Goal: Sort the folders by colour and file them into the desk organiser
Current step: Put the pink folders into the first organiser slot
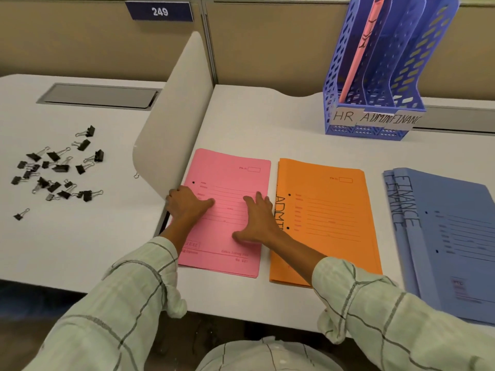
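A pink folder (230,183) lies flat on the white desk (267,124). My left hand (187,203) sits at its left edge, fingers curled at the rim and thumb on top. My right hand (257,223) rests flat on the folder's right half with fingers spread. To the right lie an orange folder pile (329,218) marked ADMIN and a blue folder pile (450,236) marked FINANCE. A blue desk organiser (375,113) stands at the back, labelled HR, ADMIN, FINANCE. One pink folder (359,49) stands in its left HR slot.
A curved grey divider panel (171,124) stands just left of the pink folder. Several black binder clips (59,167) are scattered on the neighbouring desk (80,236) at the left. Beige partition walls (267,36) run along the back.
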`<state>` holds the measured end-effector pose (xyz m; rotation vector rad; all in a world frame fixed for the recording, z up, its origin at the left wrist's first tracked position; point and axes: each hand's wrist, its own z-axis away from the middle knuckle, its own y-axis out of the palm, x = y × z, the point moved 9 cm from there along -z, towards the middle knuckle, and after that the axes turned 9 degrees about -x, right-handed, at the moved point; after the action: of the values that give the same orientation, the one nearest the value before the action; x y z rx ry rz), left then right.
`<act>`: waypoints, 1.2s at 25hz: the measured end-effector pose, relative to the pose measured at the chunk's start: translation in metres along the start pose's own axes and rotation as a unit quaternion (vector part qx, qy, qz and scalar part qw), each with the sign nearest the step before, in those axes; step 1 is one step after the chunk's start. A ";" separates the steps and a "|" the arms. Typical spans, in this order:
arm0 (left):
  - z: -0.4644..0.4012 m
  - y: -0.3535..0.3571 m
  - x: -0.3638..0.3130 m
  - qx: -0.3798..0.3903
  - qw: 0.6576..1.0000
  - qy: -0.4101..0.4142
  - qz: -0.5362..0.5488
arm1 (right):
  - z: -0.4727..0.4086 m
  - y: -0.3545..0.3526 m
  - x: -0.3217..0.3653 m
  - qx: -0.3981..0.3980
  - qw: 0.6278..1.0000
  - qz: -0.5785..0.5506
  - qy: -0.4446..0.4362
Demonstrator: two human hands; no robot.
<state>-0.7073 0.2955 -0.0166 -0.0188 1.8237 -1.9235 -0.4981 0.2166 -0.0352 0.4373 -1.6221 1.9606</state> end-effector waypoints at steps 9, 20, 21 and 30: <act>-0.021 -0.044 -0.034 0.136 0.943 0.047 0.299 | -0.004 0.002 0.013 -0.027 0.997 -0.073 0.026; 0.045 -0.180 -0.209 0.176 0.823 0.306 0.446 | -0.006 -0.192 0.074 -0.294 0.933 -0.187 -0.087; 0.057 -0.189 -0.229 0.171 0.813 0.335 0.445 | -0.001 -0.214 0.074 -0.318 0.923 -0.188 -0.102; 0.131 -0.213 -0.367 0.146 0.733 0.429 0.506 | 0.004 -0.379 0.028 -0.300 0.924 -0.178 -0.153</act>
<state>-0.4111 0.3002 0.3139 1.8267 1.3470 -1.3447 -0.2934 0.2631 0.2817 0.7451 -2.0561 1.0902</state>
